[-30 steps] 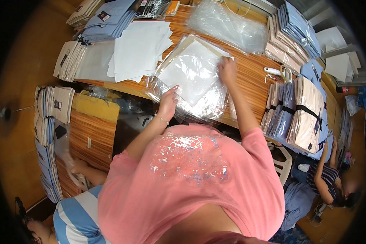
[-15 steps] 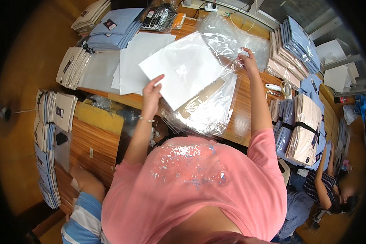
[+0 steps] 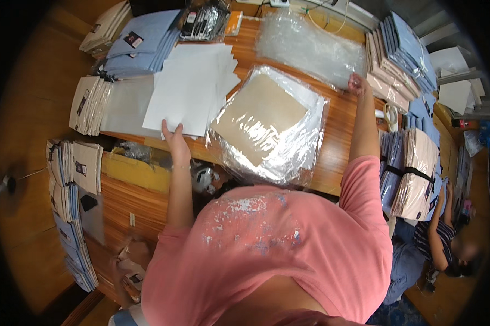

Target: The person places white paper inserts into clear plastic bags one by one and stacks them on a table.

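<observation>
My left hand (image 3: 175, 142) rests at the near edge of a stack of white sheets (image 3: 188, 89), two fingers apart on the top sheet. At the right end of a pile of clear plastic bags (image 3: 305, 46), my right hand (image 3: 357, 85) has its fingers curled together at a bag's edge; they are slightly blurred. Between my arms lies a stack of filled clear bags, with a tan board (image 3: 258, 117) on top under shiny film and white sheets showing around it. Neither hand touches this stack.
Folded blue shirts (image 3: 141, 46) and beige shirts (image 3: 87, 106) stand at the left. Bagged shirts (image 3: 411, 174) and white-handled scissors (image 3: 390, 117) lie at the right. Another person's hand (image 3: 120, 271) works at the lower left; a person in stripes (image 3: 435, 242) is at far right.
The white sheet and clear bag between my hands have come down onto the middle stack. My left hand has moved left to the white sheets, my right hand right to the bag pile.
</observation>
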The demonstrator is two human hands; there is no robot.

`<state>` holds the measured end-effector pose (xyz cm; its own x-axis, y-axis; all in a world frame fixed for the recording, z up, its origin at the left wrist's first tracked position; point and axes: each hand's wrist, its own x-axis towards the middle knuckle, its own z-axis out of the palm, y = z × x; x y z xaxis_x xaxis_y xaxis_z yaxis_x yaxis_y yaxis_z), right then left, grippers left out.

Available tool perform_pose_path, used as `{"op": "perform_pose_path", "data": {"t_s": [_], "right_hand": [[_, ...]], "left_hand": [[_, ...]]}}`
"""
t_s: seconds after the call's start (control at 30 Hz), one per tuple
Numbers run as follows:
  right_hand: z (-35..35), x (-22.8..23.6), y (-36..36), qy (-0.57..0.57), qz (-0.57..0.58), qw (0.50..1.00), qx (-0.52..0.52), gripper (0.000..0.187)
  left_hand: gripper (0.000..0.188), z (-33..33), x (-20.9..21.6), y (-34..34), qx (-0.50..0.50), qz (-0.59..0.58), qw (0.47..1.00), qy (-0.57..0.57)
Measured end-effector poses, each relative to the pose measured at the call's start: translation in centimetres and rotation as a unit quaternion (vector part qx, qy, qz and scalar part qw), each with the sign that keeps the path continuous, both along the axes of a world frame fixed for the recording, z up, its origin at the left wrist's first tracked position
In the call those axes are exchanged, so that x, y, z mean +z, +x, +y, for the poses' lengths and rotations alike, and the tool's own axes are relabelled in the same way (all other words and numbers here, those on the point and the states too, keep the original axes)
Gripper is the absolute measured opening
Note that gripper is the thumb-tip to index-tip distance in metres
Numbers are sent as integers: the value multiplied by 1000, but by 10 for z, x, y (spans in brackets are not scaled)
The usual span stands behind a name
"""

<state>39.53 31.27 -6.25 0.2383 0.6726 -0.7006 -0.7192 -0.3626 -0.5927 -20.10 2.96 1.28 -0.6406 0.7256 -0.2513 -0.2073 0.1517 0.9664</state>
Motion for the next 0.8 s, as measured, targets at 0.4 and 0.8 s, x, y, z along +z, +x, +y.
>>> {"op": "perform_pose_path", "data": {"t_s": [0.4, 0.8], "right_hand": [[-59, 69, -49, 230, 39, 965, -122, 51], [-309, 55, -259, 332, -698, 467, 429, 44]], "left_hand": [[69, -1, -14, 76, -296, 338, 884, 132], [48, -4, -53, 172, -462, 557, 691, 14]]}}
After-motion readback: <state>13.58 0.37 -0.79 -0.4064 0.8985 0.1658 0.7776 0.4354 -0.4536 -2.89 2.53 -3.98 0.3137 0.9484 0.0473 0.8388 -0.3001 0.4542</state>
